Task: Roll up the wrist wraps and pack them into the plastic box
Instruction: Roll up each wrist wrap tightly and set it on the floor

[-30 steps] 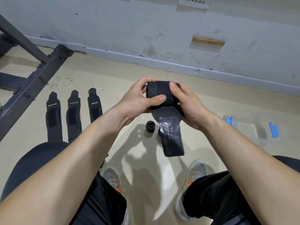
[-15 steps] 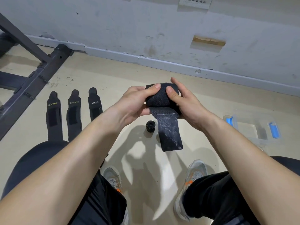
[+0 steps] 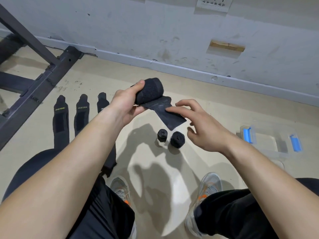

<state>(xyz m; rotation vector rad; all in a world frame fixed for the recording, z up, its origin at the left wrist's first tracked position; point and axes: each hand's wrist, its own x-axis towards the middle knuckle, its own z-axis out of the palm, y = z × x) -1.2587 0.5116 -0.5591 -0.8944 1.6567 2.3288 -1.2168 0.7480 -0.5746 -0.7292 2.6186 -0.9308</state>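
Clear plastic box (image 3: 269,144), blue-latched, sits on the floor (image 3: 155,169) near two rolled wraps (image 3: 177,139). Left hand (image 3: 124,107) grips the half-rolled wrist wrap (image 3: 150,91); right hand (image 3: 203,128), fingers (image 3: 174,110) spread loose, touches its tail.

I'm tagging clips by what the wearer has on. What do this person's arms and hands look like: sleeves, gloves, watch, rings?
The left forearm and the right forearm are bare up to the frame's edge: no sleeve shows. The left grip and the right grip are bare hands: no gloves, no rings, no tape. Neither wrist carries a watch or band.
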